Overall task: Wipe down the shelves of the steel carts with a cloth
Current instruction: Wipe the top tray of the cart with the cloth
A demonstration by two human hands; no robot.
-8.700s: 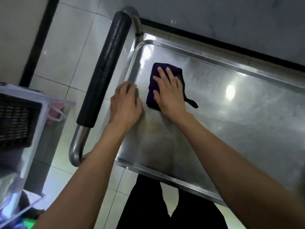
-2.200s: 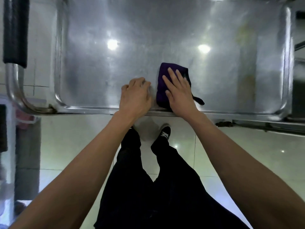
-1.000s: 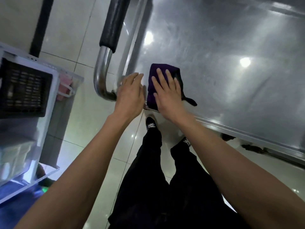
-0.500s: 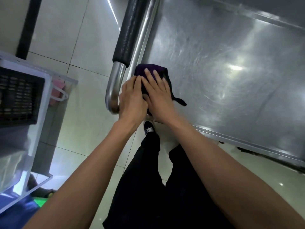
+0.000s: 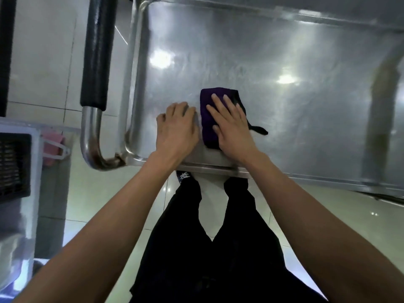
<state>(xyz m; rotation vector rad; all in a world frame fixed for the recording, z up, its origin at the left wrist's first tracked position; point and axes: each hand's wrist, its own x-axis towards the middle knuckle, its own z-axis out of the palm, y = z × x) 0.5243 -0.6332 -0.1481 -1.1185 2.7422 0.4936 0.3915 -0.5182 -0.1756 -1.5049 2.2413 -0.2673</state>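
Note:
A folded dark purple cloth (image 5: 207,110) lies on the top shelf of the steel cart (image 5: 284,51), near its front left corner. My right hand (image 5: 231,125) lies flat on the cloth with straight, spread fingers and presses it onto the steel. My left hand (image 5: 177,127) rests palm down on the bare shelf just left of the cloth, its fingers bent at the knuckles and holding nothing. A black tag of the cloth (image 5: 259,130) sticks out to the right of my right hand.
The cart's push handle with a black foam grip (image 5: 96,51) runs along the left side. A clear plastic bin (image 5: 19,171) with a black crate stands at the left on the tiled floor (image 5: 43,51). My legs stand at the cart's front rim (image 5: 306,178).
Both hands and the cloth have slid right, away from the corner by the handle. The left hand has come apart from the right and off the cloth's edge.

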